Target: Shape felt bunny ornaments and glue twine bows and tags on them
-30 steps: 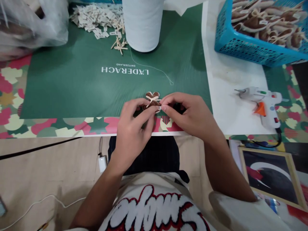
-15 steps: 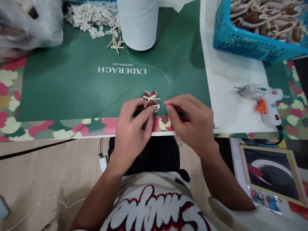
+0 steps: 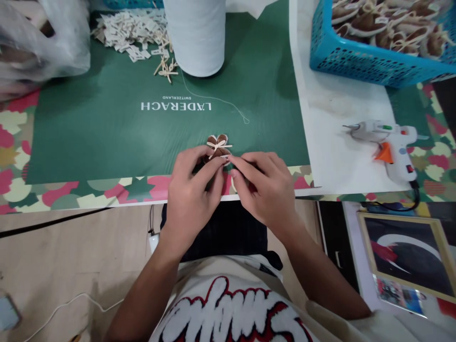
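A small brown ornament [image 3: 213, 141] with two rounded lobes, white edges and a cream bow [image 3: 219, 146] lies at the front of the green sheet. My left hand [image 3: 194, 185] is closed around its near left side, hiding much of its lower part. A little white label [image 3: 224, 157] shows on the ornament's lower right, beside my left fingertip. From the right, my right hand [image 3: 267, 187] reaches in with the index fingertip at the label's edge. Its thumb stands apart from the index finger, below it, with nothing visible between them.
A white thread cone [image 3: 195, 38] trails a loose thread [image 3: 228, 102]. Behind left are a pile of labels [image 3: 133, 33], several cream bows [image 3: 166, 71] and a plastic bag [image 3: 67, 38]. A blue basket [image 3: 349, 61] of brown pieces and a glue gun [image 3: 388, 137] occupy the right.
My right hand has moved left, bringing its index fingertip to the label; its thumb and index finger have parted. The left hand keeps its hold on the ornament. The view has shifted slightly.
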`<act>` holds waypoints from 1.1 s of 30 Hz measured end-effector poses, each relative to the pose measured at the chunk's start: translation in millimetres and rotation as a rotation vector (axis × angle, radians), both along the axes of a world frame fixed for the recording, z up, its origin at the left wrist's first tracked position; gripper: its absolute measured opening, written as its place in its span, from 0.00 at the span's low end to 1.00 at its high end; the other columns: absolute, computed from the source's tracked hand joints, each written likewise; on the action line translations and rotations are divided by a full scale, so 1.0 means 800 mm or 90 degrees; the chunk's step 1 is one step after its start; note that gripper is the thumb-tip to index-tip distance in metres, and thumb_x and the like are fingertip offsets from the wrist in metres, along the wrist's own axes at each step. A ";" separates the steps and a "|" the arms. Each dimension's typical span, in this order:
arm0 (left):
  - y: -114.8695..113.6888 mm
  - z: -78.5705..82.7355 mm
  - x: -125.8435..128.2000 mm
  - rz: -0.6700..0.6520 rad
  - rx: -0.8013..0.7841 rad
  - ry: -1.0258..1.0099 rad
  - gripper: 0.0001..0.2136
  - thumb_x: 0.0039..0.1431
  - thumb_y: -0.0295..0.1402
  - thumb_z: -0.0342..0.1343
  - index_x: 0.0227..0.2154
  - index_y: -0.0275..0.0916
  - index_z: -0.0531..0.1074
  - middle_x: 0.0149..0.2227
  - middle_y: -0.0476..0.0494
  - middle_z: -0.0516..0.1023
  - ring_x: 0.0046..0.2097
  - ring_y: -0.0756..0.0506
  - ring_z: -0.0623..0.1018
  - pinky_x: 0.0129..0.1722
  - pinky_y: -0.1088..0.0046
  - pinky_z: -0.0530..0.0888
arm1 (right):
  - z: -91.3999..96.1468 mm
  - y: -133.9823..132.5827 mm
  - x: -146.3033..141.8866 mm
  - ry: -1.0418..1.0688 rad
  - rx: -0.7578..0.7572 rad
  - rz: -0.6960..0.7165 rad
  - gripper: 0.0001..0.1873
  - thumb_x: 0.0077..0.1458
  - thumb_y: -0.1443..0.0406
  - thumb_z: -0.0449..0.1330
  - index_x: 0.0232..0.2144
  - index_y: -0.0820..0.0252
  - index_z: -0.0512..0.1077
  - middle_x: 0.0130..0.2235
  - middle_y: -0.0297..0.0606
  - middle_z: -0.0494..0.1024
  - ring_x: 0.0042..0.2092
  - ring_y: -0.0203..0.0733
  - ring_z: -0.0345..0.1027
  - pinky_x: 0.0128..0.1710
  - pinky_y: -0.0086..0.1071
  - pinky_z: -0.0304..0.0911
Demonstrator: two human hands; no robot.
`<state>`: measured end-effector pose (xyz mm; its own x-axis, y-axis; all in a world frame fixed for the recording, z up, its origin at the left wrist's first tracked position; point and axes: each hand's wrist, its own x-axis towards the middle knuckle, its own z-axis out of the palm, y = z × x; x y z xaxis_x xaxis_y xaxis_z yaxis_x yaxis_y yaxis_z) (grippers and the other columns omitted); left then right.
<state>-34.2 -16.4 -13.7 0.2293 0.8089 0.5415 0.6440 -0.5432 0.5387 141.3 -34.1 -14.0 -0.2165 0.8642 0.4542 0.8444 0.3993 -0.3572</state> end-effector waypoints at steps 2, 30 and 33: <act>0.000 0.000 0.000 -0.001 -0.001 0.002 0.11 0.68 0.26 0.59 0.49 0.46 0.80 0.50 0.39 0.80 0.52 0.40 0.80 0.53 0.58 0.79 | 0.000 -0.001 0.000 -0.009 -0.004 0.001 0.15 0.69 0.67 0.58 0.54 0.53 0.78 0.44 0.41 0.83 0.44 0.46 0.73 0.45 0.41 0.65; -0.001 -0.004 -0.007 -0.011 0.054 0.030 0.14 0.67 0.23 0.58 0.52 0.45 0.77 0.51 0.39 0.81 0.51 0.41 0.81 0.52 0.58 0.80 | -0.006 0.000 -0.005 -0.047 0.053 -0.013 0.18 0.64 0.71 0.60 0.53 0.52 0.78 0.43 0.37 0.84 0.42 0.45 0.73 0.41 0.41 0.62; -0.002 -0.005 -0.007 -0.014 0.062 0.026 0.15 0.67 0.22 0.58 0.52 0.44 0.77 0.51 0.38 0.81 0.51 0.41 0.81 0.52 0.58 0.80 | -0.004 0.000 -0.006 -0.032 0.044 -0.016 0.17 0.64 0.70 0.60 0.53 0.52 0.78 0.43 0.37 0.84 0.42 0.45 0.73 0.42 0.40 0.64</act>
<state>-40.2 -17.6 -17.8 0.2707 0.7469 0.6073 0.6517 -0.6065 0.4555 136.6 -34.1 -17.6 -0.2190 0.8367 0.5020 0.8707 0.3998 -0.2865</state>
